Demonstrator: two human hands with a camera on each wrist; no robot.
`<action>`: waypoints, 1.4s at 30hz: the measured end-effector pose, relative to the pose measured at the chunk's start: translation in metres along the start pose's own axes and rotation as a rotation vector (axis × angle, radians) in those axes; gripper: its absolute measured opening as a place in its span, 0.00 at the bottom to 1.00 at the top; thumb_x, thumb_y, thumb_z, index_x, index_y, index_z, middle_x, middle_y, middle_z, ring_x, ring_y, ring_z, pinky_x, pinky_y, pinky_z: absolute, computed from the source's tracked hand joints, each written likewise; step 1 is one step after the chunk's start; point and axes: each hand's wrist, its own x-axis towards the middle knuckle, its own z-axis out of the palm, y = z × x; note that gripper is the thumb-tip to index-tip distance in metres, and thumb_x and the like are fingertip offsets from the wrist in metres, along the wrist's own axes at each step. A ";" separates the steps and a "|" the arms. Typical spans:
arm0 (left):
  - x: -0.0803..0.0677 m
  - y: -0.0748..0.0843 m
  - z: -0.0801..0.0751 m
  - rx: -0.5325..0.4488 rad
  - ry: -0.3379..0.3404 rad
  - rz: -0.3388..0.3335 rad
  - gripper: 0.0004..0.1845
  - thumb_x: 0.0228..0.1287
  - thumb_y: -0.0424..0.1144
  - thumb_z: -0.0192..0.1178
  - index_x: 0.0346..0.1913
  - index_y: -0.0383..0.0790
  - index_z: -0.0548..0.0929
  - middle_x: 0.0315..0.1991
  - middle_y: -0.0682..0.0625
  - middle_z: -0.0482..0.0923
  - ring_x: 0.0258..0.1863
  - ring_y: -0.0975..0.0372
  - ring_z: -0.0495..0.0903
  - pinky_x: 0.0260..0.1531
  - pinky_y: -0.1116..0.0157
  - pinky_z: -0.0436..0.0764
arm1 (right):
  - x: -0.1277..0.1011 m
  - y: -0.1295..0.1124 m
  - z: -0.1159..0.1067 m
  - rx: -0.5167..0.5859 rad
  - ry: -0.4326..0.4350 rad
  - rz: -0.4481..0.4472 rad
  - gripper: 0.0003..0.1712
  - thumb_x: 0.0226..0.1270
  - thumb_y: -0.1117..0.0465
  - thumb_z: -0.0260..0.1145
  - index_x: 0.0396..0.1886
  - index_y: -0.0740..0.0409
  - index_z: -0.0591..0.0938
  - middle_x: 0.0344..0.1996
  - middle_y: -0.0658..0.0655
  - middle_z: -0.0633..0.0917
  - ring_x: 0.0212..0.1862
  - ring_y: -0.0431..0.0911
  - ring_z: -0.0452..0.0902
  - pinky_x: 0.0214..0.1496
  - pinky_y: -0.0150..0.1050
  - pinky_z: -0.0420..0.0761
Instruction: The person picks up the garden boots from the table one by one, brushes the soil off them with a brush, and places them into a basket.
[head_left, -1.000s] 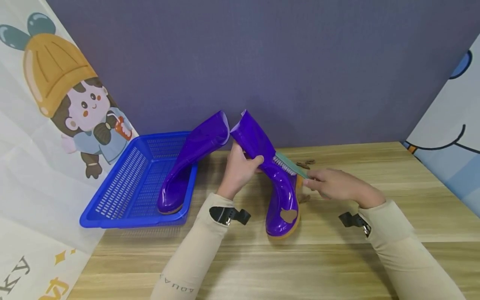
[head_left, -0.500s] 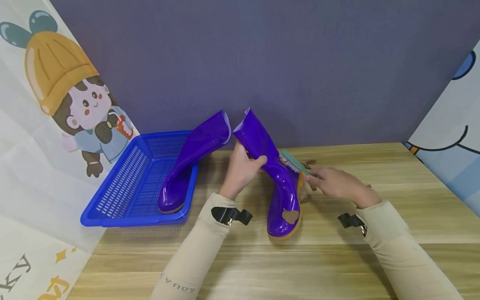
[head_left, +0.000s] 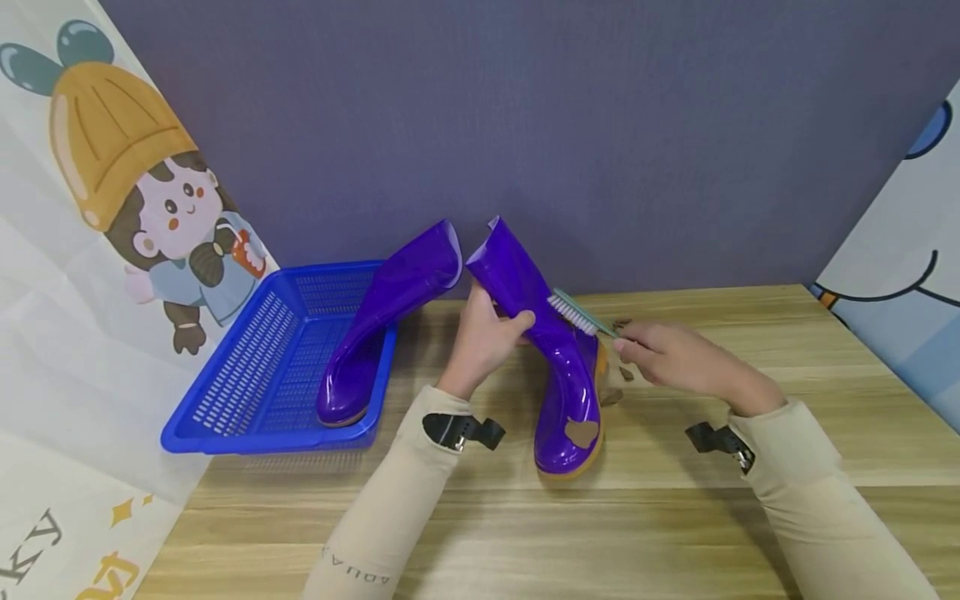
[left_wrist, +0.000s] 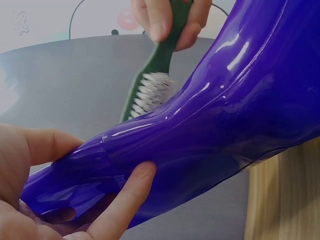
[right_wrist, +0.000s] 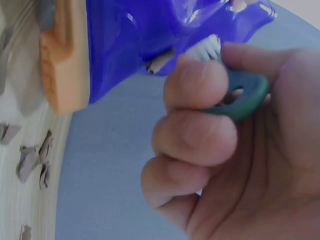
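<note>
Two purple rubber boots are in view, and by the look of things one is being cleaned while the other waits or is already done. The boot being worked on (head_left: 558, 367) stands on the wooden surface (head_left: 750, 467) at the centre, toe towards the viewer, its shaft leaning away towards 11 o'clock. The left hand (head_left: 483, 342) has its grip closed round the shaft, thumb over the front and fingers behind; the left wrist view shows the thumb (left_wrist: 125, 200) pressed on the glossy purple skin. The right hand (head_left: 678, 358), at 3 o'clock from the boot, pinches the handle of a green scrubbing brush (head_left: 581, 315), and its white bristles (left_wrist: 150, 92) touch the back of the shaft, high up. A brown patch (head_left: 579, 432) shows on the toe, so that part looks unbrushed; my judgement is that the cleaning is partway through, with the lower boot left to do. Small brown crumbs (head_left: 621, 325) lie on the surface just beside the boot at 2 o'clock, likely loosened dirt. The second boot (head_left: 382, 329) rests with its foot in a blue slotted basket (head_left: 247, 375) at 9 o'clock, its shaft leaning out over the rim; whether it is clean cannot be told. A purple wall stands behind, with cartoon-printed sheets at either side.
</note>
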 end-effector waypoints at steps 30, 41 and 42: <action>0.000 0.000 -0.001 0.046 0.008 0.005 0.34 0.61 0.25 0.63 0.69 0.38 0.63 0.54 0.33 0.79 0.43 0.46 0.88 0.31 0.62 0.91 | -0.002 0.029 -0.007 -0.073 -0.171 0.185 0.27 0.84 0.45 0.45 0.44 0.62 0.81 0.23 0.52 0.76 0.24 0.44 0.70 0.32 0.39 0.73; -0.003 -0.003 -0.001 0.300 0.049 0.036 0.31 0.63 0.45 0.69 0.65 0.44 0.68 0.42 0.42 0.87 0.22 0.51 0.86 0.24 0.60 0.88 | -0.007 0.020 -0.021 -0.047 -0.054 0.217 0.34 0.85 0.44 0.40 0.59 0.69 0.78 0.17 0.50 0.73 0.21 0.44 0.67 0.32 0.40 0.74; -0.003 -0.005 0.000 0.335 0.060 0.034 0.32 0.63 0.48 0.69 0.65 0.44 0.68 0.42 0.43 0.87 0.25 0.51 0.88 0.28 0.58 0.89 | -0.007 0.019 -0.022 -0.039 -0.051 0.219 0.35 0.85 0.44 0.40 0.60 0.69 0.78 0.16 0.50 0.72 0.20 0.44 0.65 0.32 0.40 0.73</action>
